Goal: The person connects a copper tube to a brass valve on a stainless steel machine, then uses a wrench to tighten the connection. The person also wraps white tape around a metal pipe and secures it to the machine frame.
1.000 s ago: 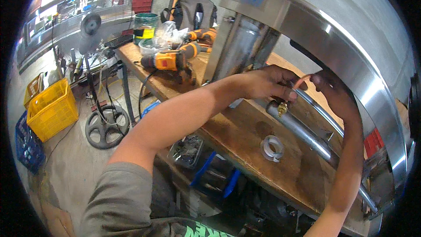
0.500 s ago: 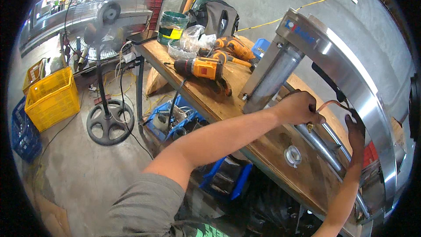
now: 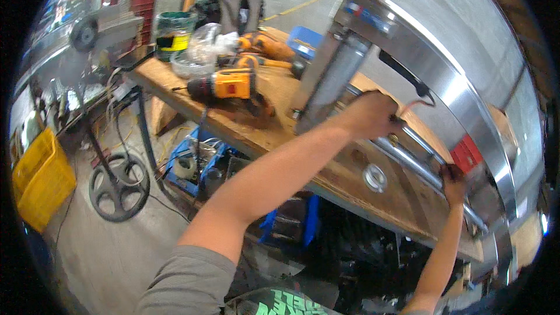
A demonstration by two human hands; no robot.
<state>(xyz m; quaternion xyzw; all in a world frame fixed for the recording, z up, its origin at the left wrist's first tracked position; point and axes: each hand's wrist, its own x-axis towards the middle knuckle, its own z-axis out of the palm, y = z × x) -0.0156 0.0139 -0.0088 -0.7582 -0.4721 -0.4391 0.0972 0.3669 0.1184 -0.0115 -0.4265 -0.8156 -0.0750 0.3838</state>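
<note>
While your left grip (image 3: 376, 115) is closed on one end of the copper tube (image 3: 416, 102), near the steel frame (image 3: 449, 87) over the wooden desk (image 3: 345, 175), your right grip (image 3: 453, 183) is beside the slim metal rod (image 3: 424, 145), its opening and contents impossible to tell.

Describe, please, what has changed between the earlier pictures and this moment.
The right hand has left the copper-coloured tube and moved down the picture, to the metal rod; whether it holds the rod is unclear. The view has shifted too. The left hand stays at the tube's near end; the white roll and orange drill remain on the bench.
</note>
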